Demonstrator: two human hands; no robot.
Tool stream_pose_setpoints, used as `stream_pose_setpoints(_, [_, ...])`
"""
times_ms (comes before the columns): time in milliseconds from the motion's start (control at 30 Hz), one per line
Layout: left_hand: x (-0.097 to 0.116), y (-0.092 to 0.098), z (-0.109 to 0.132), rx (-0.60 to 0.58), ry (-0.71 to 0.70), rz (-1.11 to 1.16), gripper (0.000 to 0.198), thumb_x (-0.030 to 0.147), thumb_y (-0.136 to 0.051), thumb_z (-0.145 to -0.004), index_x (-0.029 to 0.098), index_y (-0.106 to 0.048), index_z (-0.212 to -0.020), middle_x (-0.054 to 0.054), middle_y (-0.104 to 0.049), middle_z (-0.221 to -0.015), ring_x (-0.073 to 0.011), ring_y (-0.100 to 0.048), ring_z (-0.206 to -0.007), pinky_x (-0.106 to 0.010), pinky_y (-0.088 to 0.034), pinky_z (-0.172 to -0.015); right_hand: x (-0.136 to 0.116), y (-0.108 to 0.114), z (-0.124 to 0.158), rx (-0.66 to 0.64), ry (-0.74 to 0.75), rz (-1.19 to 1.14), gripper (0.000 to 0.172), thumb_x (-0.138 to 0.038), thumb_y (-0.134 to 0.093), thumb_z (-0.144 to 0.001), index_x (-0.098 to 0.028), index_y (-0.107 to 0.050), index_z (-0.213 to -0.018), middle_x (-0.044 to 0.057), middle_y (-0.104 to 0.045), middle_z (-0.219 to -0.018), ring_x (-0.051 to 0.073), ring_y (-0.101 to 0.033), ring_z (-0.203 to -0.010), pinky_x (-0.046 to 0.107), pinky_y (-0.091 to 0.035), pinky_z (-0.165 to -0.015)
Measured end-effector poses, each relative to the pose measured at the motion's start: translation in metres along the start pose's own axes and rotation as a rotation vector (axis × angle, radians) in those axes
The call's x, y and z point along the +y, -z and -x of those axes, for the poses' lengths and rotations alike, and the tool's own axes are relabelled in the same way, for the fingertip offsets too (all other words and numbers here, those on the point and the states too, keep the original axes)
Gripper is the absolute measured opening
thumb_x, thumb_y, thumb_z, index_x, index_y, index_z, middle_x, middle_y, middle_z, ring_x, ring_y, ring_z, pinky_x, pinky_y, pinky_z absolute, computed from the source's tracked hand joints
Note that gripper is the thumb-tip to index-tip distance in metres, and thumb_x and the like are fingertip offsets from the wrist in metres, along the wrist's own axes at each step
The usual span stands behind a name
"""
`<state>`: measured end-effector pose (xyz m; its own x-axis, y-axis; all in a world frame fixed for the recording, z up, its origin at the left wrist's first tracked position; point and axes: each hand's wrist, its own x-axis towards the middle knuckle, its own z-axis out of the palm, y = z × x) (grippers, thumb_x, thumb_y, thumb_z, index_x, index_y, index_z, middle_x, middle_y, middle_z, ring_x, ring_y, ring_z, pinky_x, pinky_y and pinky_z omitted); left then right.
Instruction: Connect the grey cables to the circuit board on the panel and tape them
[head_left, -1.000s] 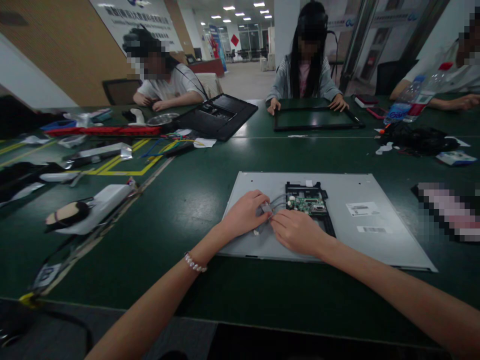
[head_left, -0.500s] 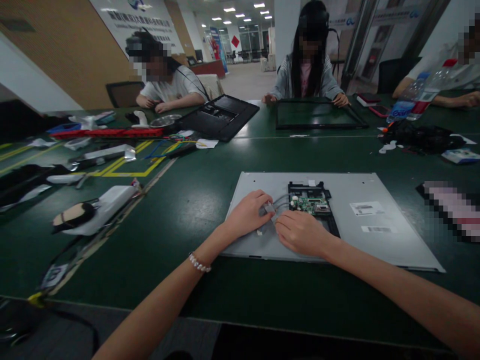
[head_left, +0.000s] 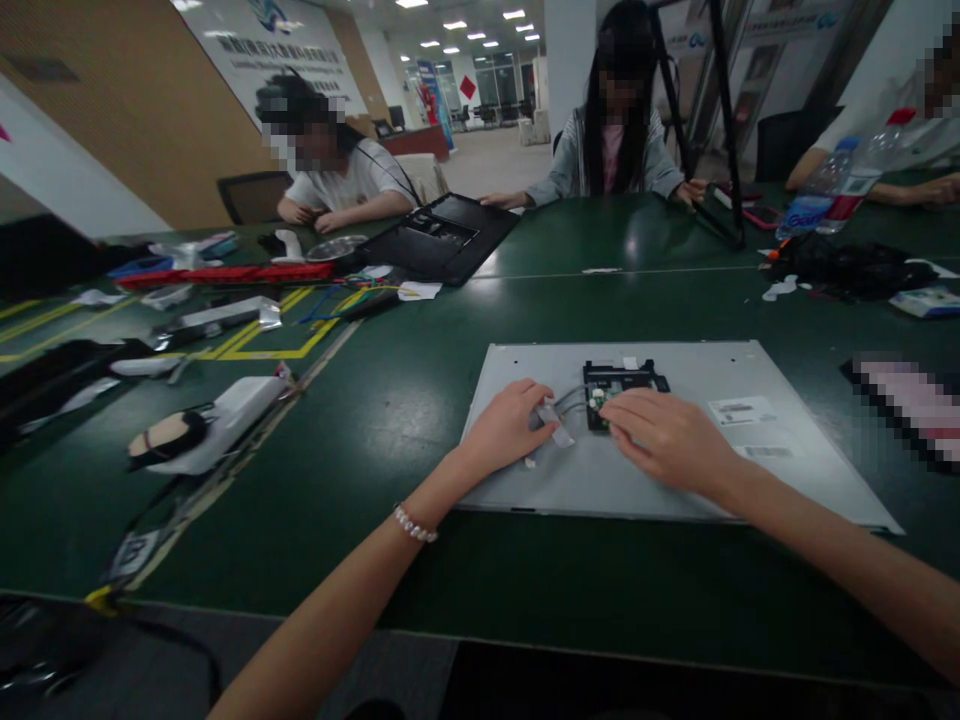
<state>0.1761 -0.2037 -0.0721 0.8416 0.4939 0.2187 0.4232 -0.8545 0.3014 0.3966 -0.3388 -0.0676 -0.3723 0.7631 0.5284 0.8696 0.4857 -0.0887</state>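
Note:
A grey metal panel [head_left: 540, 485] lies flat on the green table in front of me. On it sits a black plastic frame [head_left: 626, 372] with a green circuit board [head_left: 598, 398], mostly covered by a hand. My left hand [head_left: 514, 425] is closed around the grey cable [head_left: 574, 395] left of the board, where a strip of clear tape [head_left: 561, 428] sticks out past the thumb. My right hand [head_left: 667, 440] hovers over the board, fingers together and fingertips at its left part. Whether they pinch anything is hidden.
A pixelated flat item [head_left: 904, 405] lies right of the panel. To the left are a white device [head_left: 217, 420], tools and wires. Across the table, a person has a black bezel frame [head_left: 724, 130] raised, beside a black cover [head_left: 442, 240]. Bottles [head_left: 862, 170] stand at the back right.
My right hand has moved right, from beside my left hand onto the circuit board. My left hand stays on the cable. Across the table, a person has tilted the bezel up.

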Motion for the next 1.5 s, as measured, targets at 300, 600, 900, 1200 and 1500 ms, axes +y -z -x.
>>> stream_pose_setpoints(300, [0.004, 0.004, -0.001, 0.087, 0.020, 0.037, 0.036, 0.029, -0.063, -0.084, 0.016, -0.054, -0.117, -0.009, -0.059, -0.103, -0.0228, -0.058, -0.096, -0.039, -0.047, -0.088, 0.119, 0.029, 0.129, -0.274, -0.491, 0.182, 0.060, -0.052, -0.041, -0.093, -0.022, -0.043, -0.145, 0.011, -0.041, -0.152, 0.037, -0.035, -0.139, 0.061, -0.036, -0.106])
stream_pose_setpoints(600, [0.009, 0.010, -0.001, 0.341, 0.035, 0.091, 0.022, 0.019, -0.052, -0.091, 0.018, -0.054, -0.113, -0.006, -0.058, -0.100, -0.0189, -0.057, -0.096, -0.037, -0.047, -0.089, 0.119, 0.019, 0.152, -0.382, -0.550, 0.176, 0.060, -0.052, -0.033, -0.096, -0.028, -0.031, -0.152, 0.008, -0.028, -0.159, 0.037, -0.025, -0.143, 0.061, -0.032, -0.109])
stream_pose_setpoints(900, [0.003, 0.011, -0.003, 0.479, 0.059, 0.051, 0.018, 0.014, -0.053, -0.089, 0.018, -0.056, -0.106, -0.004, -0.060, -0.096, -0.0175, -0.058, -0.091, -0.035, -0.048, -0.086, 0.111, 0.012, 0.138, -0.388, -0.535, 0.213, 0.062, -0.056, -0.029, -0.096, -0.026, -0.034, -0.151, 0.009, -0.031, -0.157, 0.039, -0.029, -0.141, 0.061, -0.035, -0.107])
stream_pose_setpoints(1200, [-0.002, 0.008, -0.002, 0.479, 0.076, 0.015, 0.019, 0.014, -0.053, -0.088, 0.018, -0.057, -0.107, -0.005, -0.061, -0.096, -0.0191, -0.058, -0.093, -0.037, -0.048, -0.087, 0.092, 0.004, 0.114, -0.390, -0.558, 0.235, 0.060, -0.055, -0.026, -0.097, -0.029, -0.032, -0.151, 0.006, -0.032, -0.157, 0.037, -0.029, -0.142, 0.060, -0.031, -0.110])
stream_pose_setpoints(1500, [0.003, 0.006, -0.001, 0.346, 0.064, -0.028, 0.021, 0.017, -0.052, -0.091, 0.019, -0.056, -0.111, -0.007, -0.063, -0.109, -0.0232, -0.057, -0.105, -0.043, -0.046, -0.094, 0.091, -0.002, 0.111, -0.399, -0.558, 0.234, 0.061, -0.055, -0.027, -0.096, -0.027, -0.032, -0.151, 0.006, -0.029, -0.159, 0.038, -0.028, -0.142, 0.059, -0.032, -0.109])
